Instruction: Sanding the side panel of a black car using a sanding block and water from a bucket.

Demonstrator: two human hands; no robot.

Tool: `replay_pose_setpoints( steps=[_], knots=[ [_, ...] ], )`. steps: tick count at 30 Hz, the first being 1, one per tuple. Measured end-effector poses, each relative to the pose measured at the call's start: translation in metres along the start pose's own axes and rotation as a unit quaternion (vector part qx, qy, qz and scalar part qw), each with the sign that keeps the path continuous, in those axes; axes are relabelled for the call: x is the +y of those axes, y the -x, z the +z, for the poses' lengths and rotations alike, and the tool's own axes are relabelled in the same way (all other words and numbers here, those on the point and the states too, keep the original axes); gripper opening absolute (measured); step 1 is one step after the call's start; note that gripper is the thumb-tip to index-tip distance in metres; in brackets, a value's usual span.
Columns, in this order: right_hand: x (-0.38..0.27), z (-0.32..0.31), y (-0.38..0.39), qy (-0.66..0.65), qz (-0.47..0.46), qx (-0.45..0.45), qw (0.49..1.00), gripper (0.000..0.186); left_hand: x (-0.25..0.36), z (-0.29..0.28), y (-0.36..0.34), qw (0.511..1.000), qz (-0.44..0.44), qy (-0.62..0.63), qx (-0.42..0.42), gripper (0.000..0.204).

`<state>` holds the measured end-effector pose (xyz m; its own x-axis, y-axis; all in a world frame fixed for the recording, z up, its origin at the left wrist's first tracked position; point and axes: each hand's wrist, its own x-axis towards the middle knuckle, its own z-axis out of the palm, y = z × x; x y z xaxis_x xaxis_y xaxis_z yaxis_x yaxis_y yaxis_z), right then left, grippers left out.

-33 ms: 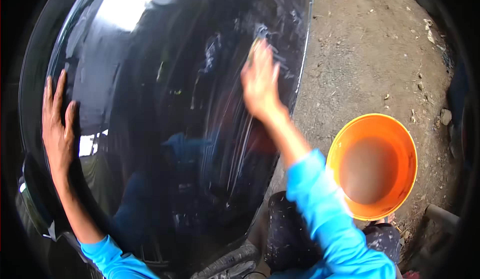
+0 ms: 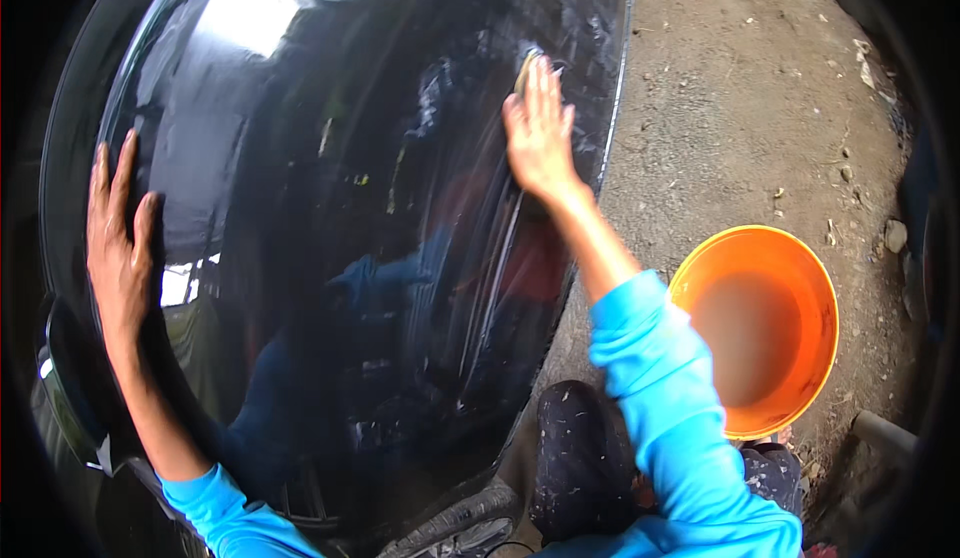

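Note:
My right hand (image 2: 540, 138) lies stretched over the black car panel (image 2: 330, 208), pressing a thin tan pad (image 2: 524, 70) against it. Only the pad's edge shows past my fingers, so its exact kind is hidden. Whitish wet smears and streaks mark the glossy surface around it. At the left, my left hand (image 2: 122, 243) rests open on the panel's curved edge, fingers spread and holding nothing.
An orange bucket (image 2: 822, 338) of cloudy brownish water stands on the dirt ground (image 2: 730, 108) at my right. Part of a wheel (image 2: 465, 523) shows below the panel. A side mirror (image 2: 70, 388) juts out at the lower left. A pipe end (image 2: 885, 432) lies beyond the bucket.
My right hand has slid a little farther away and to the right along the panel with the pad. The left hand stays in place.

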<state>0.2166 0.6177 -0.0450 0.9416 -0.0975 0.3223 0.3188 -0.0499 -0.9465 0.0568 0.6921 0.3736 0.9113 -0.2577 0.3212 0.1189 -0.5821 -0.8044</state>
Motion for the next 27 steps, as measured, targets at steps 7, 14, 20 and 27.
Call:
replay_pose_setpoints(
  steps=[7,14,20,27],
  knots=[
    [-0.117,0.004,0.298,-0.114,-0.044,-0.194,0.973,0.086,-0.009,-0.002,0.008,0.999,-0.023,-0.026,0.001,0.049],
    [-0.049,0.012,0.147,-0.049,-0.015,-0.053,0.997,0.08,-0.009,0.008,0.011,1.0,0.008,0.008,0.003,0.048],
    [-0.058,0.015,0.197,-0.073,-0.017,-0.052,0.996,0.08,-0.005,0.01,0.009,1.0,-0.016,0.009,0.014,0.048],
    [-0.069,0.006,0.262,-0.071,-0.019,-0.174,0.982,0.085,-0.024,0.009,0.006,0.998,0.045,-0.025,0.021,0.049]
  ],
)
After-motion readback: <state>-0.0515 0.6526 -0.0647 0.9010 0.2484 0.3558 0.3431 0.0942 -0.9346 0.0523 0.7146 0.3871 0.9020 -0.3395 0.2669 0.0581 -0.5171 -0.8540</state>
